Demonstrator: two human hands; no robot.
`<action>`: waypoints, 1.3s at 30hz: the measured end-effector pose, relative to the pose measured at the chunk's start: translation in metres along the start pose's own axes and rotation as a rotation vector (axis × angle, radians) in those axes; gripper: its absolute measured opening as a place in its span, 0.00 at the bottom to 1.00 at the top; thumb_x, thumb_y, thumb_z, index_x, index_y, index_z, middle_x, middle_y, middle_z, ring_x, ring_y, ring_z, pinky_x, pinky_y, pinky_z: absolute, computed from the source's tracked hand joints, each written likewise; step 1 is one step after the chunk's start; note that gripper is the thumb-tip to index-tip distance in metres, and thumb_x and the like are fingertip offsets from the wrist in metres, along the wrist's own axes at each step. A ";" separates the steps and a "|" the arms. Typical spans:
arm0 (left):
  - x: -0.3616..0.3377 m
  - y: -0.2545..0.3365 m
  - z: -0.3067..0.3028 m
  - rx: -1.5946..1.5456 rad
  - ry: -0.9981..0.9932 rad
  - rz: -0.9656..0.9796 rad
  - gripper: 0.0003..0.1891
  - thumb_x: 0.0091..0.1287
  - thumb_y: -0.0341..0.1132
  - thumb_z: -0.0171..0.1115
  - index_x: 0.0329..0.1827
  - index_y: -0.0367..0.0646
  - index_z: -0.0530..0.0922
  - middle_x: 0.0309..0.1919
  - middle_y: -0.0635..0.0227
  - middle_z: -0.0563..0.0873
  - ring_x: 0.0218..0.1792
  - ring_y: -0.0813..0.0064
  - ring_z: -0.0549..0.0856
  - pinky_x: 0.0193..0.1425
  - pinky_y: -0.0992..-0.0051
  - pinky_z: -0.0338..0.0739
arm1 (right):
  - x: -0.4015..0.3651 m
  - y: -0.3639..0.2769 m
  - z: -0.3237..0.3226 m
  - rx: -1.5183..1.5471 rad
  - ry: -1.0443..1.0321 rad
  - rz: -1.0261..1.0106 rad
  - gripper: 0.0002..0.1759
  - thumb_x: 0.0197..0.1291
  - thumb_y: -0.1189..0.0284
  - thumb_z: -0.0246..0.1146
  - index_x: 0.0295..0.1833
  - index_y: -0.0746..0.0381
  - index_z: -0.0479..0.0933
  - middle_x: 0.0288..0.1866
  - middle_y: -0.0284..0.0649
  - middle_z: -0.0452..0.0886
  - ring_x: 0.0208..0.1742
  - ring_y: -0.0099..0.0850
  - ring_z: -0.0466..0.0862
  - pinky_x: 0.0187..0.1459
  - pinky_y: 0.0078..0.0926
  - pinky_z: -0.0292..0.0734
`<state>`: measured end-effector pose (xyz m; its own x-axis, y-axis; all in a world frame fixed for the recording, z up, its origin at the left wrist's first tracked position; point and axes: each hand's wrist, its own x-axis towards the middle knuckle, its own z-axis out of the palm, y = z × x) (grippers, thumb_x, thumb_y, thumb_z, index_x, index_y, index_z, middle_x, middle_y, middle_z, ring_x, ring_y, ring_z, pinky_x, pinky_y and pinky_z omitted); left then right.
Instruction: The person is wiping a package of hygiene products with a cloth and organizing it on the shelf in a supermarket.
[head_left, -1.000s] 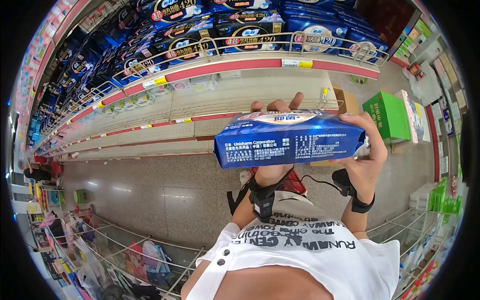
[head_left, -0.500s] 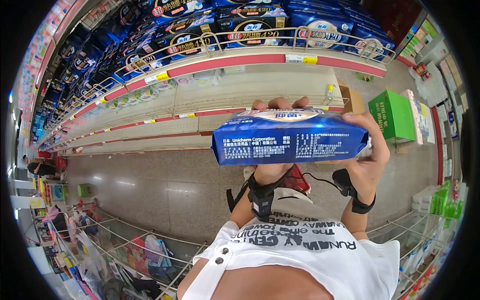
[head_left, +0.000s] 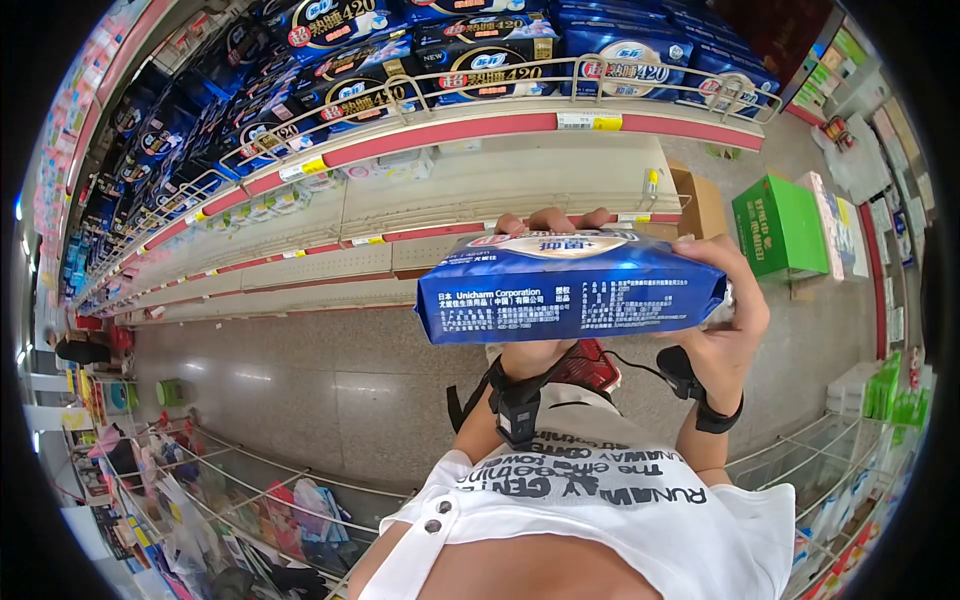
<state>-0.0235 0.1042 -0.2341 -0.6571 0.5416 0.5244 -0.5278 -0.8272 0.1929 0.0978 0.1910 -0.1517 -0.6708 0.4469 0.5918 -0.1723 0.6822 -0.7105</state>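
A blue pack of sanitary pads (head_left: 570,295) is held up in front of my chest, its printed long side facing me. My left hand (head_left: 535,358) supports it from underneath and behind; the palm shows below the pack and several fingertips curl over its far top edge. At the pack's right end my right hand (head_left: 728,335) is closed, with fingers on the upper corner and the thumb side lower down. Black straps with small devices circle both wrists. Much of the left hand is hidden behind the pack.
Ahead, a shelf (head_left: 470,130) with a wire rail holds rows of similar blue packs (head_left: 630,65). A green box (head_left: 780,230) and a cardboard box (head_left: 698,200) stand to the right. A red basket (head_left: 592,368) is below the pack. Wire racks (head_left: 270,490) run behind me.
The pack has shifted slightly down and left in view and tilted a little, so more of its top face shows. Both hands keep their hold on it.
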 end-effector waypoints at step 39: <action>-0.011 0.049 -0.011 0.062 0.375 -0.572 0.57 0.48 0.79 0.40 0.70 0.38 0.57 0.59 0.46 0.73 0.55 0.53 0.79 0.53 0.55 0.80 | 0.026 -0.010 0.010 0.042 0.112 0.248 0.15 0.65 0.68 0.56 0.53 0.65 0.73 0.40 0.41 0.77 0.42 0.30 0.77 0.45 0.25 0.73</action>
<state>-0.0475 0.0595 -0.2396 -0.4322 0.9018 0.0059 -0.8225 -0.3969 0.4073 0.0749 0.1901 -0.1328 -0.6128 0.6599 0.4347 -0.0444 0.5205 -0.8527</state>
